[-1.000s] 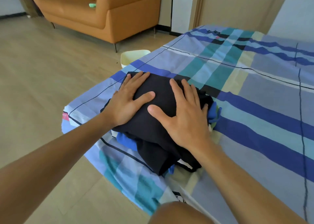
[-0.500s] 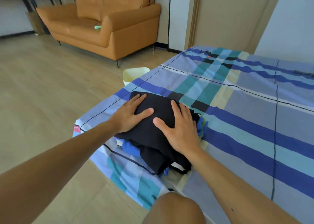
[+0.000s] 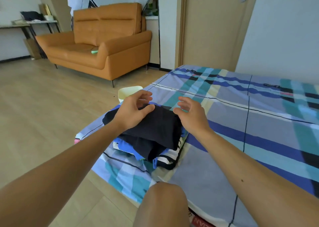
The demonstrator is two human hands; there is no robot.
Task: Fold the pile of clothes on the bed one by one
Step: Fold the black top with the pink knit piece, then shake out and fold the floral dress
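A stack of folded clothes sits near the corner of the bed (image 3: 259,132), which has a blue and teal plaid sheet. A folded black garment (image 3: 157,128) lies on top, above a blue garment (image 3: 127,147) and a black-and-white striped one (image 3: 170,159). My left hand (image 3: 133,111) hovers over the black garment's far left part, fingers loosely curled and holding nothing. Over the garment's far right edge, my right hand (image 3: 189,111) is lifted too, its fingers relaxed and empty.
An orange sofa (image 3: 100,49) stands across the wooden floor at the left. A pale bin (image 3: 129,92) sits on the floor by the bed's edge. A closed door (image 3: 214,25) is behind the bed. My knee (image 3: 162,204) is at the bottom.
Both hands were pressing flat on the black garment; now they have lifted off it with relaxed fingers. The camera has tilted upward, showing more of the room.
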